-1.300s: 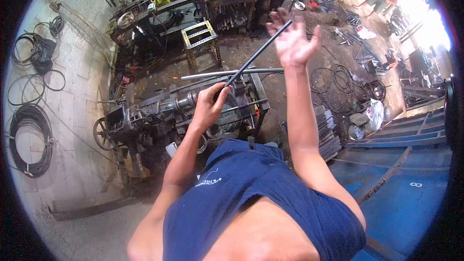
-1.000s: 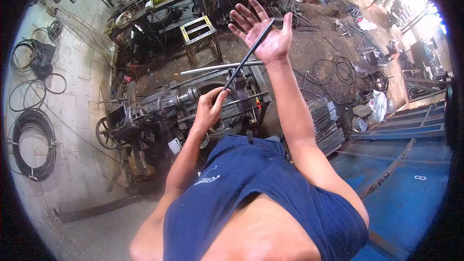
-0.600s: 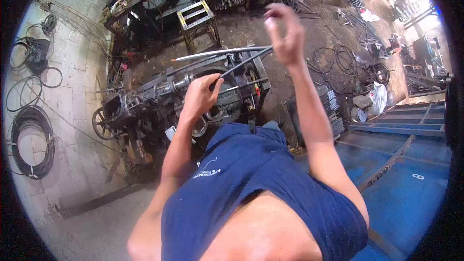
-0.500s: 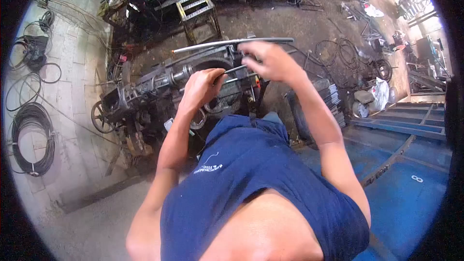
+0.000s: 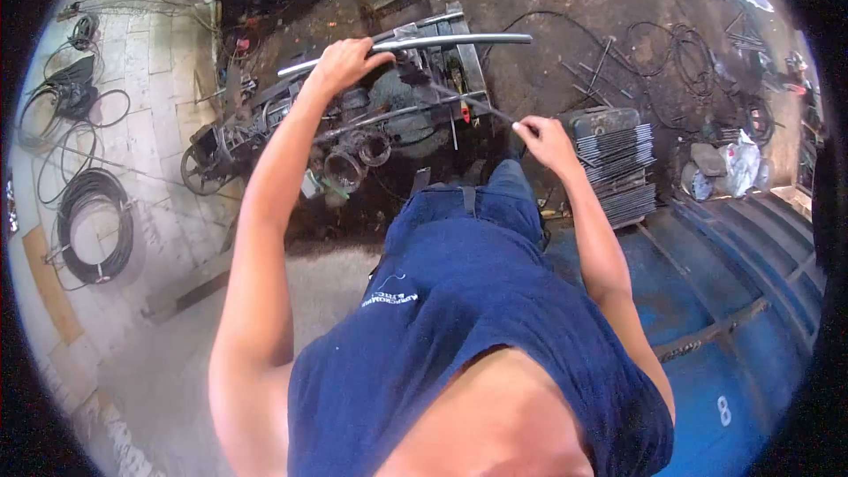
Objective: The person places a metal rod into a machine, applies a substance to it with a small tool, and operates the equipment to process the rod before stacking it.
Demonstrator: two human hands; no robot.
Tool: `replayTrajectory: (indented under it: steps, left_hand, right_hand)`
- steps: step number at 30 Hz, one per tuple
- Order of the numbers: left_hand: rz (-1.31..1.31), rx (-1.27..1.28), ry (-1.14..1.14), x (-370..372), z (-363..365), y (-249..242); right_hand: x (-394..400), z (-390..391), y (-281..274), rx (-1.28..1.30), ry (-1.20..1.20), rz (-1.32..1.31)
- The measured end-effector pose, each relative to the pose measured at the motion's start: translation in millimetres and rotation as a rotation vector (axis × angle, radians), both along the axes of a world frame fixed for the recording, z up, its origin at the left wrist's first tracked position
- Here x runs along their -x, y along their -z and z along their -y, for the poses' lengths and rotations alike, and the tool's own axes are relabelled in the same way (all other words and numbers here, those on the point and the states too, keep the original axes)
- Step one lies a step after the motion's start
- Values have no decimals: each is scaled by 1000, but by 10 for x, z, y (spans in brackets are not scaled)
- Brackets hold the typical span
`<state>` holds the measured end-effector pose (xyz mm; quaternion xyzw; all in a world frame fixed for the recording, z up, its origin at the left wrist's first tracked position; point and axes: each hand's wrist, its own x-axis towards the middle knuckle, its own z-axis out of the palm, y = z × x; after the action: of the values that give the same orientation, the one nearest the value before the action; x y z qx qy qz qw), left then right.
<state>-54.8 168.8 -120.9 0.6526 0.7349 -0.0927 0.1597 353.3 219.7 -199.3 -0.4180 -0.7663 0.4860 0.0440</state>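
My left hand [image 5: 344, 64] is closed over a long silver metal pipe [image 5: 459, 39], its thumb stretched along toward the right. The pipe lies across the top of a dark, greasy machine [image 5: 389, 106] and sticks out on both sides of that hand. Off to the right, my right hand [image 5: 546, 143] pinches the near end of a thin dark metal rod [image 5: 481, 106]. The rod slants up and left toward the machine, where its far end is blurred. A small red-handled tool [image 5: 465, 111] sits at the machine's right edge.
Bundled metal rods [image 5: 616, 159] lie stacked on the floor beside my right arm. A blue metal panel [image 5: 689, 300] is at the lower right. Coiled black cable [image 5: 93, 225] rests on the pale floor at left, and a handwheel [image 5: 205, 170] juts from the machine's left end.
My hands have moved apart: the left one went up and left onto the silver pipe, the right one down and right with the thin rod. The view has shifted downward.
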Motion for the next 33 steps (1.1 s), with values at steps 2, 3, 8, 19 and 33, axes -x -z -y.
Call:
replayTrajectory:
  steps: [2,3,8,19,33]
  left_hand:
    - [-15,-311,144,97,1,290]
    - [-10,-321,139,41,-17,272]
    - [-88,-235,65,-199,-141,222]
    - [-14,-273,-94,-653,-343,252]
    - [-103,-420,-234,-546,416,-69]
  right_hand:
    - [-123,-200,176,8,70,26]
    - [-155,-324,241,0,66,46]
    - [-109,-776,724,-78,20,27]
    - [238,-1475,1009,-230,-247,79]
    - [1513,-1527,1150,-358,-473,-197]
